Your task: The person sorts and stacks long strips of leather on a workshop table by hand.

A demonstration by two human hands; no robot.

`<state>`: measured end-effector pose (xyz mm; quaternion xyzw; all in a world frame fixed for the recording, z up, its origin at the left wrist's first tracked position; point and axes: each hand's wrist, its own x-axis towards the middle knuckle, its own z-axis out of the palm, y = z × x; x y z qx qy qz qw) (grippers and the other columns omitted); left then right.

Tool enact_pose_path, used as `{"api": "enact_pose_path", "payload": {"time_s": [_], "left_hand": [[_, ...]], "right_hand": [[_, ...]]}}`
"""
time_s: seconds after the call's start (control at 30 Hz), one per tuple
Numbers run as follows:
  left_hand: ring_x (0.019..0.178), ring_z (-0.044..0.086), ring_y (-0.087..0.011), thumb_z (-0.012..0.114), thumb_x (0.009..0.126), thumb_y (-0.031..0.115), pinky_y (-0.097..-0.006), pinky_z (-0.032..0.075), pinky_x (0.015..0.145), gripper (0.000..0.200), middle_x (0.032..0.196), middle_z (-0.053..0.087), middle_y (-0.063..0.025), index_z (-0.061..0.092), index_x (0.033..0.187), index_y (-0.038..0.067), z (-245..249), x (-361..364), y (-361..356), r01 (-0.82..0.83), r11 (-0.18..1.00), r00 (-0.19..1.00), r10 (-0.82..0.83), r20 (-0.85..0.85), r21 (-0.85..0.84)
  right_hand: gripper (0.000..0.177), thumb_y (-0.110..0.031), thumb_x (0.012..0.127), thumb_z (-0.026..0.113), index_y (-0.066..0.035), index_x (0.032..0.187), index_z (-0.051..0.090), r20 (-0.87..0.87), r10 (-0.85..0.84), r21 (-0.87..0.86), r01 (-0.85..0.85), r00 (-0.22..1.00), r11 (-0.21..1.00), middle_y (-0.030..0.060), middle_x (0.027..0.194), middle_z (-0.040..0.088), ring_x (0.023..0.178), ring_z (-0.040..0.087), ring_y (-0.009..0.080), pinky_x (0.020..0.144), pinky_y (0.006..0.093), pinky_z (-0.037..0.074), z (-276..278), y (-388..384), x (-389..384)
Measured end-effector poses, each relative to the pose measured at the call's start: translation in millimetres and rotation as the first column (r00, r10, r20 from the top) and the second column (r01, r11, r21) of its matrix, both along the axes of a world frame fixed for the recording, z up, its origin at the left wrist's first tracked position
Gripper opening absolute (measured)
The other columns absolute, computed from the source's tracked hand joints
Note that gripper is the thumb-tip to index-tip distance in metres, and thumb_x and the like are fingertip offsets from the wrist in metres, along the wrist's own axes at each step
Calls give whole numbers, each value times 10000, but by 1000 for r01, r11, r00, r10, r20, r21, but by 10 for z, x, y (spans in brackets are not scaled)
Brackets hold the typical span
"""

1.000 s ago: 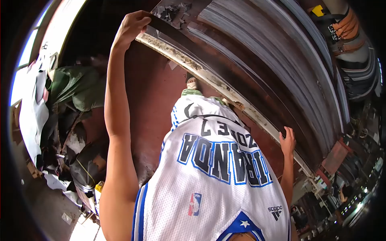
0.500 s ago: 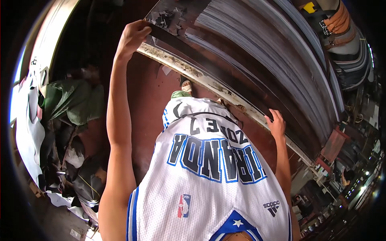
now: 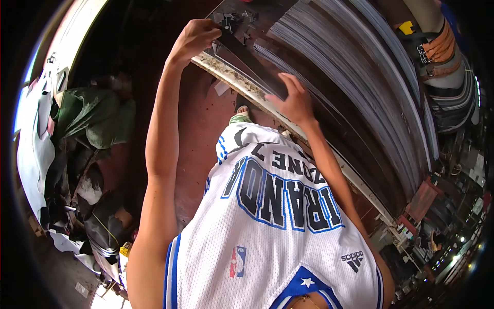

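My left hand (image 3: 198, 40) pinches the end of a long dark strip (image 3: 247, 62) near the table's left end. The strip runs to the right along the table's front edge (image 3: 231, 80). Over the strip, near the middle of that edge, is my right hand (image 3: 294, 100), its fingers apart and holding nothing; whether it touches the strip I cannot tell. Behind the strip lie long stacks of thin grey strips (image 3: 329, 56), and small dark scraps (image 3: 239, 21) are scattered beyond my left hand.
Green cloth (image 3: 98, 118) and dark material are piled at the left. Rolled material bound with orange straps (image 3: 440, 49) stands at the upper right. A reddish box-like object (image 3: 423, 200) sits by the table's right end. My foot (image 3: 242, 110) shows below the edge.
My right hand has moved left along the table edge, from near its right part to the middle. My left hand keeps its pinch on the strip, and the view has shifted slightly.
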<state>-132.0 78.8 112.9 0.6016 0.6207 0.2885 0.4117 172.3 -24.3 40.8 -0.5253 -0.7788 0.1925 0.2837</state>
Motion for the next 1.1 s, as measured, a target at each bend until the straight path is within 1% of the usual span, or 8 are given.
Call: {"api": "enact_pose_path", "payload": {"time_s": [0.1, 0.2, 0.23, 0.43, 0.7, 0.93, 1.0, 1.1], "left_hand": [[630, 560, -107, 626, 830, 185, -283, 473, 608, 253, 693, 595, -26, 710, 953, -19, 20, 7, 2, 7, 1000, 999, -8, 42, 19], [613, 553, -102, 631, 829, 184, -285, 469, 577, 208, 662, 582, -23, 698, 871, -8, -251, -101, 96, 18, 1000, 998, -18, 62, -6], [626, 531, -86, 642, 865, 152, -260, 443, 581, 174, 687, 559, 19, 706, 927, 3, -381, -159, 159, 34, 998, 999, -34, -4, -48], [719, 644, -123, 668, 824, 195, -286, 549, 614, 169, 820, 677, -7, 725, 935, 81, -726, -216, 366, -4, 957, 992, -32, -121, -289], [598, 624, -123, 698, 783, 190, -279, 533, 559, 169, 658, 649, -29, 732, 890, 63, -801, -222, 395, 31, 959, 987, -73, -140, -283], [607, 645, -127, 743, 768, 178, -281, 528, 565, 155, 663, 670, -43, 743, 884, 74, -837, -190, 369, 21, 951, 967, -98, -236, -310], [557, 652, -195, 736, 719, 156, -320, 541, 547, 131, 622, 663, -83, 715, 744, 29, -824, -189, 349, -3, 963, 975, -57, -214, -268], [565, 662, -202, 737, 714, 163, -321, 543, 552, 142, 626, 668, -84, 705, 719, 25, -866, -195, 361, -1, 966, 971, -61, -232, -258]], "right_hand": [[469, -275, 785, 802, -25, 1143, 631, 26, 63, 70, -65, 998, 995, 149, 1116, 657, 1012, 653, 340, 854, 391, 531, -136, 116, -123], [406, -216, 773, 787, -27, 1093, 621, -26, 4, -121, -8, 1000, 993, 170, 1053, 653, 982, 641, 367, 846, 419, 521, -131, 105, -71], [390, -206, 784, 777, -32, 1100, 627, -50, 20, -69, -23, 999, 997, 172, 1059, 658, 983, 640, 379, 852, 425, 521, -172, 95, -32], [419, -239, 823, 765, -2, 1145, 637, 21, 47, -79, -46, 999, 996, 180, 1063, 671, 965, 657, 363, 841, 401, 527, -122, 36, 25], [421, -269, 840, 746, -25, 1166, 643, 122, 21, -86, -10, 992, 996, 161, 1040, 652, 936, 649, 374, 786, 425, 531, -26, -1, 37], [420, -275, 837, 758, 28, 1112, 666, 163, 21, -138, 2, 986, 990, 201, 1020, 664, 928, 654, 377, 800, 410, 522, 55, -3, 34], [425, -280, 833, 760, 28, 1111, 666, 165, 16, -132, 6, 986, 991, 198, 1015, 665, 921, 656, 376, 793, 411, 524, 59, 2, 31], [428, -290, 827, 765, 21, 1106, 670, 183, 5, -124, 18, 983, 992, 187, 1010, 667, 909, 660, 372, 779, 413, 529, 54, -11, 25]]}}
